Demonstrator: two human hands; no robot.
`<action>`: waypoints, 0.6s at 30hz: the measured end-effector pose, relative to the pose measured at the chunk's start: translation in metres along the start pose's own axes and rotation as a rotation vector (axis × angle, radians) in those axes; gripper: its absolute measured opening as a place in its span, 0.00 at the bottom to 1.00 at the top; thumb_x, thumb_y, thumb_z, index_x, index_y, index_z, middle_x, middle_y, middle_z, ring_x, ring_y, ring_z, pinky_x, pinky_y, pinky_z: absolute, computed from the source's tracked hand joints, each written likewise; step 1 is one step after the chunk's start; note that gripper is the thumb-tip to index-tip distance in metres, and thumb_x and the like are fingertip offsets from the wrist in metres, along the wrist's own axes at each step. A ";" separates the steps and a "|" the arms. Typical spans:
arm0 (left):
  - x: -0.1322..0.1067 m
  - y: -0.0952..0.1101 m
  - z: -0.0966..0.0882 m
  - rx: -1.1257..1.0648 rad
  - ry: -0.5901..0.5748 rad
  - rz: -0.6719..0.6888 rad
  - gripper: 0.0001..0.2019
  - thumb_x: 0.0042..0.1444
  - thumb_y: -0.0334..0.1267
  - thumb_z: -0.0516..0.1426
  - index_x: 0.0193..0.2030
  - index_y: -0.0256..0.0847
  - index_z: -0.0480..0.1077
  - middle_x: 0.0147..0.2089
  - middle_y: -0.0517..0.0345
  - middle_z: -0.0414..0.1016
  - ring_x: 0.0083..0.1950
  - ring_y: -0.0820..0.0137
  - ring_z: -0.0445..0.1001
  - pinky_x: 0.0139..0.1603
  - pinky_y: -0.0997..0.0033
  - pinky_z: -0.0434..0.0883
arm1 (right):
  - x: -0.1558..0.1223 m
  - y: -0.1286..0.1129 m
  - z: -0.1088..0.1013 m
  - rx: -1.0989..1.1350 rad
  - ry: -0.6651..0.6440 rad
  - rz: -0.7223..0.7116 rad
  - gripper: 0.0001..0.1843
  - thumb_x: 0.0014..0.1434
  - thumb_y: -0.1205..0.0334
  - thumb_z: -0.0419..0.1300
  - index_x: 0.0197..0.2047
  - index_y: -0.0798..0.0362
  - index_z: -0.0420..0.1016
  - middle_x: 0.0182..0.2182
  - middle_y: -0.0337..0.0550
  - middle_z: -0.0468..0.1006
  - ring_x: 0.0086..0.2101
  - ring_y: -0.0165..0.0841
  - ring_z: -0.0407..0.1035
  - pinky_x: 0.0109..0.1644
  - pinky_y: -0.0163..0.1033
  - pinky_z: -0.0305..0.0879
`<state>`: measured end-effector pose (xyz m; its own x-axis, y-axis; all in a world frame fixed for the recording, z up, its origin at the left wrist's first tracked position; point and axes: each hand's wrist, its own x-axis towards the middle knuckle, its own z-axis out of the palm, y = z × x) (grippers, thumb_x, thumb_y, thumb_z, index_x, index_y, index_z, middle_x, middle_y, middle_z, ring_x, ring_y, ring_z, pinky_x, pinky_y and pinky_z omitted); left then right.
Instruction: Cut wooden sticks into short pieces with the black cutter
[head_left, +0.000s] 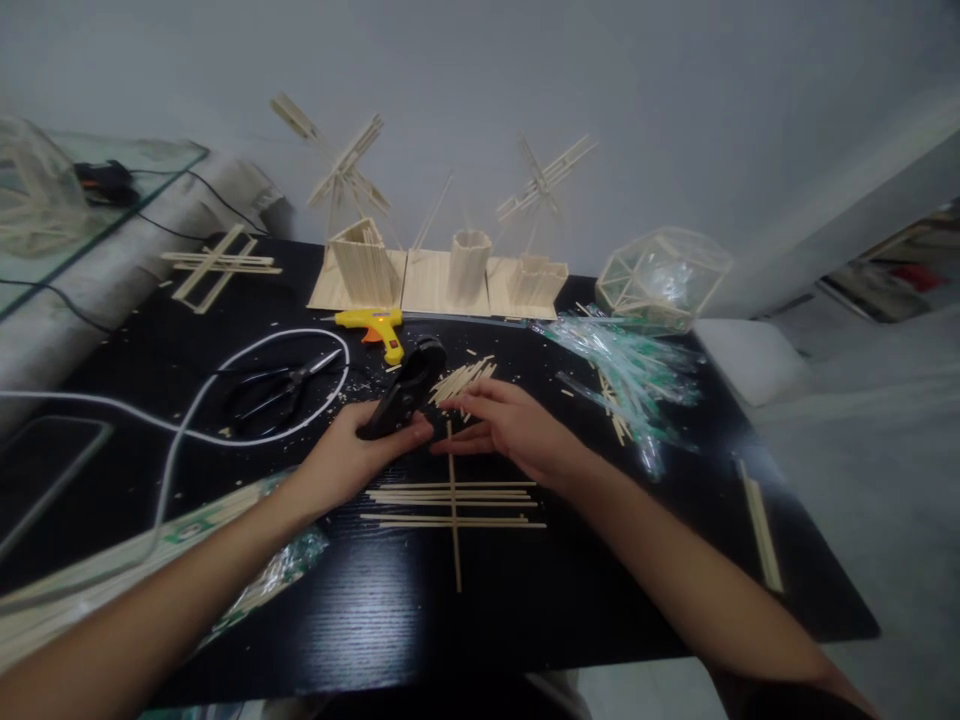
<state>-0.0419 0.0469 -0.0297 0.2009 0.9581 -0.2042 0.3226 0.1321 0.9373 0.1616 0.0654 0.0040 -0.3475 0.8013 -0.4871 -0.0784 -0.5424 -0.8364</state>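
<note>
My left hand (349,460) is closed around the handles of a black cutter (405,392), whose head points away toward a pile of short cut sticks (461,378). My right hand (510,425) rests beside it with fingers stretched out flat, the fingertips touching the far end of a long thin wooden stick (454,510). That stick lies crosswise over several long sticks (457,505) laid side by side on the black table (465,610).
A yellow glue gun (373,326), black scissors (281,390) and a white cable (187,420) lie at left. Stick windmill models (442,265) stand at the back, a clear faceted box (660,275) and torn plastic wrappers (630,375) at right. Loose sticks (761,525) lie near the right edge.
</note>
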 end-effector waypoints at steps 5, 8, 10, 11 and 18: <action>0.000 0.002 0.007 -0.057 -0.005 -0.012 0.13 0.48 0.47 0.67 0.32 0.38 0.79 0.27 0.60 0.77 0.26 0.73 0.68 0.26 0.75 0.62 | 0.006 0.017 0.010 0.059 -0.011 0.051 0.10 0.69 0.73 0.54 0.35 0.55 0.67 0.37 0.42 0.79 0.29 0.30 0.81 0.52 0.46 0.79; 0.002 -0.001 0.006 -0.037 0.012 -0.015 0.12 0.47 0.46 0.68 0.29 0.39 0.79 0.26 0.61 0.77 0.27 0.73 0.69 0.28 0.75 0.64 | 0.004 0.017 0.013 0.073 -0.033 0.055 0.11 0.70 0.73 0.54 0.34 0.55 0.67 0.32 0.39 0.78 0.28 0.29 0.81 0.50 0.44 0.80; 0.002 -0.004 0.006 -0.030 -0.007 -0.028 0.12 0.47 0.46 0.68 0.30 0.39 0.80 0.27 0.60 0.78 0.28 0.72 0.71 0.30 0.74 0.66 | 0.003 0.016 0.015 0.070 -0.031 0.054 0.11 0.70 0.72 0.53 0.34 0.55 0.66 0.31 0.38 0.77 0.28 0.29 0.81 0.50 0.43 0.80; 0.003 -0.005 0.005 -0.031 -0.025 -0.035 0.11 0.47 0.45 0.68 0.31 0.39 0.80 0.28 0.60 0.79 0.29 0.72 0.71 0.31 0.74 0.67 | 0.002 0.016 0.015 0.065 -0.027 0.056 0.11 0.70 0.72 0.53 0.34 0.54 0.66 0.30 0.38 0.77 0.28 0.29 0.80 0.50 0.44 0.80; 0.002 -0.004 0.005 -0.031 -0.127 -0.077 0.12 0.45 0.44 0.69 0.27 0.37 0.78 0.22 0.64 0.72 0.23 0.76 0.65 0.25 0.77 0.62 | 0.003 0.021 0.019 0.028 -0.096 0.096 0.10 0.72 0.72 0.51 0.36 0.54 0.63 0.33 0.37 0.77 0.27 0.27 0.79 0.48 0.42 0.80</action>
<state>-0.0384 0.0470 -0.0349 0.2927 0.9052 -0.3081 0.3132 0.2137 0.9253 0.1414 0.0519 -0.0100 -0.4425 0.7184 -0.5368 -0.0666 -0.6232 -0.7792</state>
